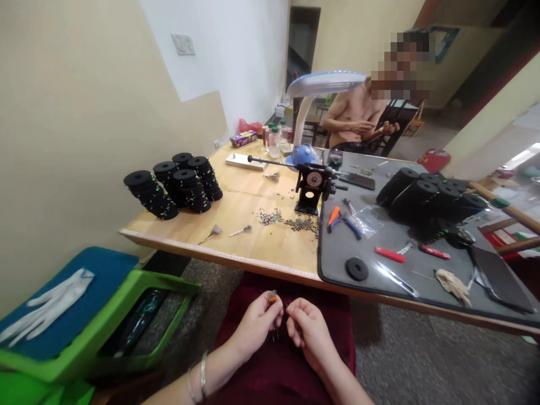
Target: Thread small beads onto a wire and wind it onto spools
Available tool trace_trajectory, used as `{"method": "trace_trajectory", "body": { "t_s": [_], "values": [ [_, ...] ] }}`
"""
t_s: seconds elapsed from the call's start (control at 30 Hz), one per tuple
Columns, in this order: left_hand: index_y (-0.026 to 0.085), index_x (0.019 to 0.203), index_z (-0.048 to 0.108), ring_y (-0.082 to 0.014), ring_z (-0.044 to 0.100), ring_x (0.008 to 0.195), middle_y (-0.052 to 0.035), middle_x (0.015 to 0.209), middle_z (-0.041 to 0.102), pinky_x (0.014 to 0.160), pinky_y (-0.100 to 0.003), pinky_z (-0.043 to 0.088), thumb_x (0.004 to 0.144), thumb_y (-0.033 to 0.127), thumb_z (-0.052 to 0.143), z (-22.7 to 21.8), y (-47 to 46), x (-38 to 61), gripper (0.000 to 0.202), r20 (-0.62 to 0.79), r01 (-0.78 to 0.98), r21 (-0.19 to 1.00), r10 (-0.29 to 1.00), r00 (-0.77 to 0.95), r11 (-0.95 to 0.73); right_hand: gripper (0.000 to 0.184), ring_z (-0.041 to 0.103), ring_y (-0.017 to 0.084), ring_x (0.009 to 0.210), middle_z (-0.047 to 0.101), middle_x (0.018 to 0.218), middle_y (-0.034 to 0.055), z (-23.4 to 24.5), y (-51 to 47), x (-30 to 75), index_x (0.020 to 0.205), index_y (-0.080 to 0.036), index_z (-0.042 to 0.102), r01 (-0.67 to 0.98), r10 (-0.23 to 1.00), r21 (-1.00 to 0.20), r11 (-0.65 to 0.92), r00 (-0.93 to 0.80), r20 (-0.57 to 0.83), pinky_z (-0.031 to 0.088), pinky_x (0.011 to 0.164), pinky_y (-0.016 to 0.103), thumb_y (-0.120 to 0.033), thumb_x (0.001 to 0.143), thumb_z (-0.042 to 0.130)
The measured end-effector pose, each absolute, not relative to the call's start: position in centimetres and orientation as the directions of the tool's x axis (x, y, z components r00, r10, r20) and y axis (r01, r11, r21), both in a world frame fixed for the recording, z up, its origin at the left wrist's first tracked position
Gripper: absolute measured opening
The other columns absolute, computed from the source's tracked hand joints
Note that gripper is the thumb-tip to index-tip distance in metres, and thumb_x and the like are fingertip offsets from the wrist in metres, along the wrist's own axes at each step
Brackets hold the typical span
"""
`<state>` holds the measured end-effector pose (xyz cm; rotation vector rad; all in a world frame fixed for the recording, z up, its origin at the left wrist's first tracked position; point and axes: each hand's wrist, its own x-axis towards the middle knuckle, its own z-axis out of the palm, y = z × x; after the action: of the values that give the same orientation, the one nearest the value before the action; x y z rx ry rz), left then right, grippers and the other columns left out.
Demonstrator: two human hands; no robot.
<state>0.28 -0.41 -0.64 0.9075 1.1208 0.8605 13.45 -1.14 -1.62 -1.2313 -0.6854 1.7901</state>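
My left hand (264,316) is closed over the dark red cloth on my lap, pinching a small orange piece (273,299) with thin strands hanging below it. What kind of piece it is, I cannot make out. Close beside it, my right hand (309,325) has thumb and forefinger pressed together. Something dark and tiny shows at those fingertips, too small to name. On the table beyond lie a pile of small coloured beads (270,217) and a heap of small metal pieces (301,224). A black foam ring (356,269) rests on the grey mat (337,247).
Stacked black foam spools (145,194) stand at the left; more spools (415,197) are at the right. A black winding device (312,188) and a lamp (301,154) stand mid-table. Pliers (343,221) and tweezers (396,279) lie on the mat. Across the table sits a person (354,115).
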Motion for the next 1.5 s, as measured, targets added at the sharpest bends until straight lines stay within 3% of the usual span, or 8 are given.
{"method": "trace_trajectory", "body": {
  "t_s": [0.3,0.53,0.83,1.27,1.5],
  "values": [
    [0.018,0.073,0.048,-0.0103,0.044,0.053,0.0036,0.061,0.048,0.051,-0.022,0.035,0.082,0.039,0.053,-0.8,-0.4,0.1,0.024,-0.28,0.0,0.958,0.936,0.215,0.287,0.029,0.029,0.001,0.024,0.053,0.038,-0.0064,-1.5,-1.0,13.6,0.067,-0.017,0.049,-0.311,0.867,-0.81,-0.497,-0.132,-0.481,0.011,0.029,0.014,-0.041,0.07,0.064],
    [0.018,0.074,0.049,-0.0127,0.048,0.055,0.0022,0.06,0.051,0.057,-0.024,0.039,0.085,0.037,0.05,-0.6,-0.6,0.0,0.022,-0.191,0.131,0.977,0.961,0.201,0.166,0.035,0.032,0.003,0.027,0.054,0.041,-0.0061,-1.4,-1.0,13.7,0.071,-0.017,0.049,-0.188,0.908,-0.889,-0.418,-0.068,-0.413,0.016,0.031,0.015,-0.049,0.073,0.063],
    [0.019,0.074,0.051,-0.0133,0.048,0.056,0.0017,0.06,0.052,0.056,-0.023,0.037,0.086,0.037,0.05,-0.6,-0.8,0.0,0.021,-0.152,0.157,0.981,0.961,0.23,0.117,0.036,0.033,0.004,0.028,0.055,0.042,-0.0062,-1.7,-1.0,13.7,0.073,-0.018,0.05,-0.164,0.926,-0.912,-0.377,-0.071,-0.37,0.018,0.033,0.017,-0.052,0.073,0.063],
    [0.018,0.076,0.053,-0.0129,0.047,0.056,0.0024,0.061,0.05,0.056,-0.023,0.037,0.085,0.034,0.049,-0.5,-0.8,-0.1,0.018,-0.186,0.177,0.974,0.942,0.279,0.14,0.034,0.023,0.006,0.04,0.032,0.045,-0.0111,-2.0,-0.6,14.6,0.07,-0.02,0.047,-0.297,0.929,-0.886,-0.357,-0.013,-0.37,0.015,0.039,0.018,-0.048,0.071,0.066],
    [0.018,0.079,0.052,-0.0121,0.049,0.055,0.002,0.061,0.053,0.054,-0.023,0.039,0.082,0.028,0.052,-0.6,-0.6,0.1,0.011,-0.236,0.126,0.97,0.917,0.323,0.205,0.032,0.027,0.007,0.044,0.033,0.05,-0.0095,-2.1,-0.7,14.9,0.069,-0.02,0.048,-0.211,0.948,-0.929,-0.305,0.025,-0.317,0.021,0.042,0.019,-0.047,0.072,0.064]
  ]
}}
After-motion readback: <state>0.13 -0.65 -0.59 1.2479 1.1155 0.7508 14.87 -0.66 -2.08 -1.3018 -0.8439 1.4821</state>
